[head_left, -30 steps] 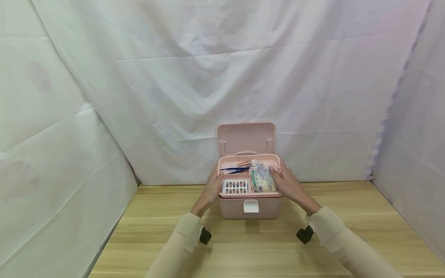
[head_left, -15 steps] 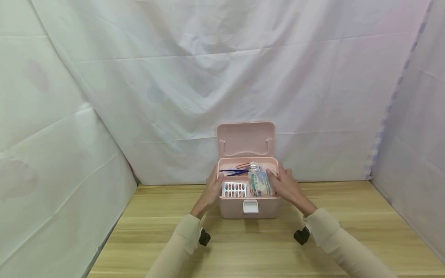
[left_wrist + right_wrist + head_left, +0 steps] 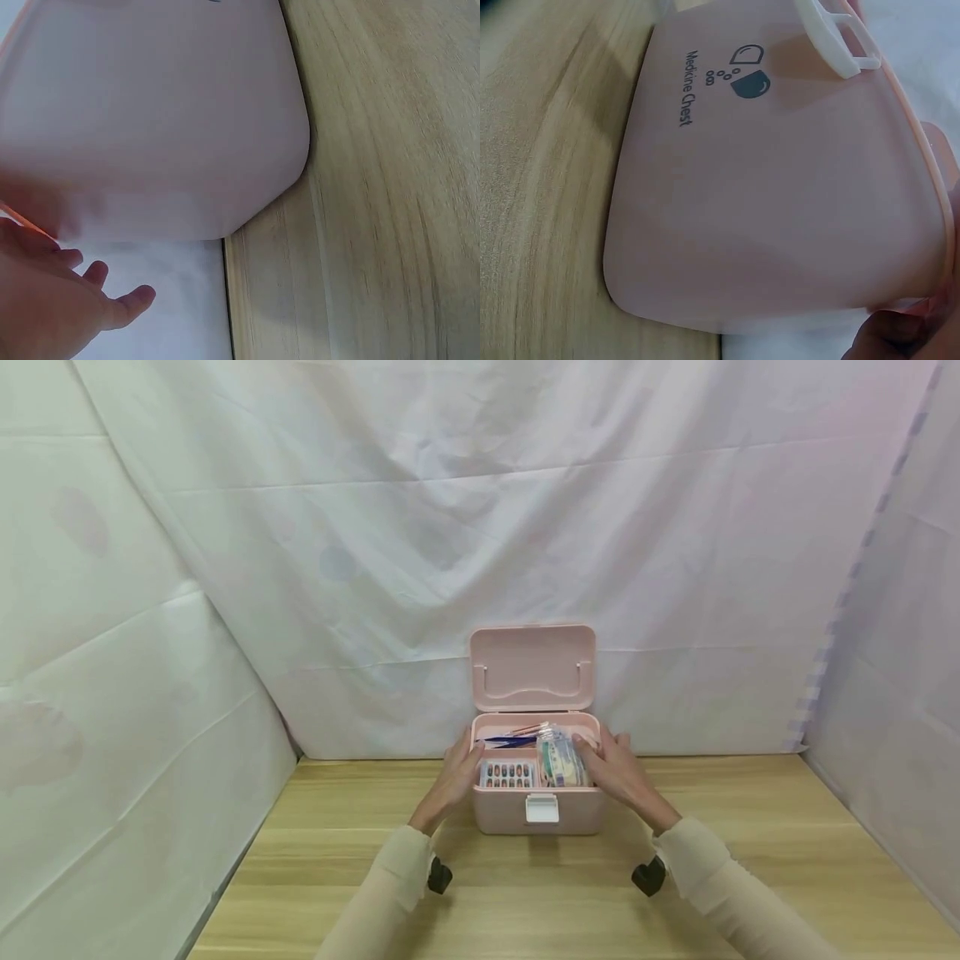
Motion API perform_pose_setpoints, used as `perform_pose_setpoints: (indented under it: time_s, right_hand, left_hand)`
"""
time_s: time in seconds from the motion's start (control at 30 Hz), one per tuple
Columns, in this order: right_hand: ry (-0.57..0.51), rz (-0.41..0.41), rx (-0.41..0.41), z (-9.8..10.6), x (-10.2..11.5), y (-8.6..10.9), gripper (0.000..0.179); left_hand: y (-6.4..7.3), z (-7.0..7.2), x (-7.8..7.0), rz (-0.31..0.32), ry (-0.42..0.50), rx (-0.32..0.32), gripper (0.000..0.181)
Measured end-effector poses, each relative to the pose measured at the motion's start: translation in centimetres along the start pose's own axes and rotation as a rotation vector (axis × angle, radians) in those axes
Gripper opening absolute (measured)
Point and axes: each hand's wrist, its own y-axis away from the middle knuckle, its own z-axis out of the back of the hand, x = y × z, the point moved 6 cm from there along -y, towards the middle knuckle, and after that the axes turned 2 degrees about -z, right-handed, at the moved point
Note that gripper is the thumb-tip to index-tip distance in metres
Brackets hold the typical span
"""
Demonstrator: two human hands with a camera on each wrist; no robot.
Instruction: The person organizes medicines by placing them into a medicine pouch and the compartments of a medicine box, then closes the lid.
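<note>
A pink medicine chest stands on the table with its lid raised. Its pink divided tray sits down inside the opening. My left hand holds the tray's left rim, thumb inside and fingers outside; in the left wrist view those fingers spread loosely past the chest's corner. On the right rim, my right hand holds likewise, its thumb over a clear packet. The tray carries a capsule blister pack, blue tweezers and thin reddish sticks.
A white latch hangs at the chest's front. Behind the chest is a white cloth, with more cloth at both sides. The wooden table extends in front. Dark wrist devices sit below both cuffs.
The tray has sunk from slightly raised and tilted to lower inside the chest, both hands going down with it. More of the lid's lower edge and its hinge line shows.
</note>
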Motion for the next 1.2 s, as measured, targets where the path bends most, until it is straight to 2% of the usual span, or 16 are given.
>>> perform_pose_setpoints:
  time_s: [0.23,0.37,0.47,0.57,0.6,0.73,0.83,0.97,1.2]
  right_hand:
    - [-0.035,0.007,-0.006,-0.1,-0.1,0.5,0.095]
    - [-0.062,0.026,-0.021,0.1,0.1,0.4,0.091]
    - [-0.117,0.016,-0.011,0.3,0.0,-0.2,0.093]
    - [-0.23,0.006,0.012,0.3,0.1,-1.2,0.094]
    - [-0.275,-0.006,0.024,0.3,0.1,-1.6,0.094]
    - [-0.472,-0.036,0.063,-0.3,0.2,-3.0,0.085]
    - [-0.597,-0.027,0.073,-0.7,0.3,-3.9,0.077]
    - [-0.695,0.012,0.078,-1.0,0.4,-4.4,0.072]
    - [-0.799,0.01,0.126,-0.9,1.0,-4.3,0.069]
  left_hand:
    - [0.3,0.1,0.5,0.042,-0.021,0.027,0.058]
    - [0.0,0.1,0.4,0.069,0.008,0.027,0.06]
    - [-0.5,0.2,0.5,0.136,0.057,0.017,0.065]
    - [-0.9,0.3,0.8,0.224,0.099,0.01,0.072]
    - [-1.1,0.3,0.9,0.236,0.115,0.008,0.072]
    - [-1.9,0.3,0.8,0.219,0.194,-0.017,0.074]
    - [-2.3,0.1,0.8,0.199,0.243,-0.029,0.072]
    - [-2.6,0.0,1.0,0.197,0.279,-0.034,0.07]
    - [-3.3,-0.2,1.1,0.183,0.413,-0.036,0.065]
